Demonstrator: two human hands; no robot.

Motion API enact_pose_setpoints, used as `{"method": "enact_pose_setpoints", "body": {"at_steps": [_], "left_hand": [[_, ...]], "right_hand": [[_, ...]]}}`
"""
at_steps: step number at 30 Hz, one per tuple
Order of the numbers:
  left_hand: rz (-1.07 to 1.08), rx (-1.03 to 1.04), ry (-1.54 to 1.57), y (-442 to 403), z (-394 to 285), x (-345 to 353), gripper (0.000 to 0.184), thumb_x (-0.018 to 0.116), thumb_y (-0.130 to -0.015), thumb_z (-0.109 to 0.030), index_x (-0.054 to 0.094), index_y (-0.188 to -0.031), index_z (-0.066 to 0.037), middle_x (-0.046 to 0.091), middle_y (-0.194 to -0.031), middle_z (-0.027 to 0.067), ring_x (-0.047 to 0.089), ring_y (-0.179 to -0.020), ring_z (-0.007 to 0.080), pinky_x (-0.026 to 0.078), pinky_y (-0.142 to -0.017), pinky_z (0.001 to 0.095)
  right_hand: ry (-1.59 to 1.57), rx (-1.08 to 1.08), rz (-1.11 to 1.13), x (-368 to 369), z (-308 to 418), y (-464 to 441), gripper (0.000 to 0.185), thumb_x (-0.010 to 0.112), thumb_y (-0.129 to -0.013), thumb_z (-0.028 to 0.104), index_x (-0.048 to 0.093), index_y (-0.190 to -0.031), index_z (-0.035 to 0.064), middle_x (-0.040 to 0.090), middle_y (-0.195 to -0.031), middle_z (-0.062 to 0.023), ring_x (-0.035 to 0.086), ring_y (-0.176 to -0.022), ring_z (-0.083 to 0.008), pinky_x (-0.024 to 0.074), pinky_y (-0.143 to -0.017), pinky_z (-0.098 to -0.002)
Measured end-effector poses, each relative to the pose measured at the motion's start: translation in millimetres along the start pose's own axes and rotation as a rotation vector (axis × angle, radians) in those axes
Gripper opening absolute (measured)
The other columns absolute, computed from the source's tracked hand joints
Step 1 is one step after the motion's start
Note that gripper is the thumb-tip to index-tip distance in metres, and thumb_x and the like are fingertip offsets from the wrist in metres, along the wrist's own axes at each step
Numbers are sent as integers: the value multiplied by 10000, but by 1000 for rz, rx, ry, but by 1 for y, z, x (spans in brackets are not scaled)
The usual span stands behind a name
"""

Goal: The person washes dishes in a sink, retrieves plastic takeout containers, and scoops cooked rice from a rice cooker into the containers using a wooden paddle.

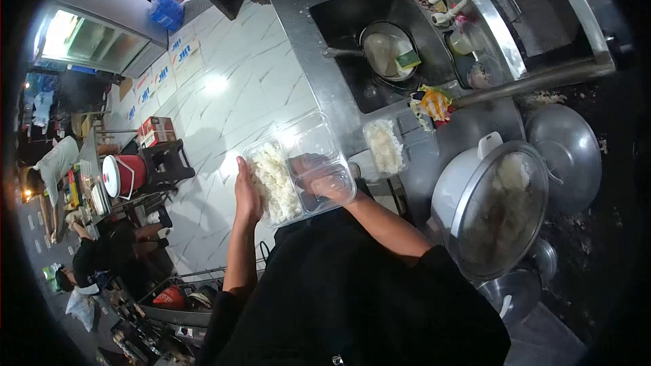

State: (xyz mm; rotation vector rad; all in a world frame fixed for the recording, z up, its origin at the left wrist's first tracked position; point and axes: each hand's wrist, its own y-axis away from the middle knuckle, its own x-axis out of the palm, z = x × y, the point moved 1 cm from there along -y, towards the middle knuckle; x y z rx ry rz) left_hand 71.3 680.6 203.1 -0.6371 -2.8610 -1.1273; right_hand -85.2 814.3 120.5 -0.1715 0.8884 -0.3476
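A clear plastic compartment food container (323, 132) is held up in front of my body. White rice (274, 184) fills its left long compartment, while the other compartments hold no food. My left hand (247, 188) grips the container's left side, thumb up along the edge. My right hand (324, 181) supports it from beneath on the right and shows through the clear plastic. To the right, a similar container (415, 122) with rice in one compartment rests on the steel counter. Beyond it stands a big metal pot (453, 190) with rice inside.
A sink (359, 91) with a soaking pan (388, 51) and a green sponge (407, 60) lies ahead. Metal lids (566, 156) sit by the pot. A crumpled coloured wrapper (432, 104) is near the sink. At left are a red cooler (125, 177), a stool (168, 163) and other people (108, 251).
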Motion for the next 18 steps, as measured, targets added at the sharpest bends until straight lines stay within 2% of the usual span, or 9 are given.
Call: {"method": "enact_pose_setpoints", "body": {"at_steps": [2, 7, 8, 11, 15, 18], "left_hand": [[-40, 35, 23, 4, 4, -7, 779, 371, -1042, -656, 525, -1379, 30, 656, -1271, 159, 684, -1095, 255, 555, -958, 398], [-168, 136, 131, 10, -1, -23, 764, 370, -1045, -648, 527, -1380, 21, 660, -1263, 159, 687, -1088, 264, 558, -954, 409], [-168, 135, 142, 10, -3, -26, 760, 372, -1046, -646, 528, -1378, 19, 662, -1259, 157, 688, -1084, 264, 559, -952, 409], [-156, 121, 161, 6, -8, -35, 754, 381, -1044, -644, 531, -1375, 17, 667, -1249, 151, 691, -1073, 264, 561, -946, 409], [-197, 123, 212, -7, -22, -55, 754, 391, -1041, -647, 536, -1369, 16, 671, -1243, 144, 693, -1066, 262, 564, -934, 410], [-224, 143, 299, -32, -25, -95, 753, 402, -1039, -645, 514, -1405, 3, 664, -1279, 139, 662, -1142, 260, 505, -1039, 426]], "right_hand": [[-97, 91, 14, -1, 1, -1, 241, 574, -1007, 307, 607, -1005, 69, 638, -880, -121, 627, -777, -299, 536, -673, -421], [-186, 96, 22, -12, 18, -16, 285, 597, -999, 289, 629, -789, 100, 622, -687, -142, 614, -626, -366, 518, -622, -455], [-190, 136, 85, -19, 24, -21, 287, 629, -982, 292, 643, -786, 83, 639, -704, -175, 630, -674, -387, 516, -647, -478], [-285, 38, 59, -12, 35, -34, 278, 622, -984, 281, 640, -795, 77, 653, -731, -171, 647, -688, -387, 514, -659, -498], [-357, 47, 243, -26, 42, -69, 225, 606, -987, 244, 666, -866, 64, 690, -836, -152, 685, -793, -370, 536, -697, -484], [-422, 109, 163, -1, 38, -93, 195, 581, -984, 166, 707, -1083, 55, 710, -1047, -198, 694, -972, -374, 561, -830, -422]]}}
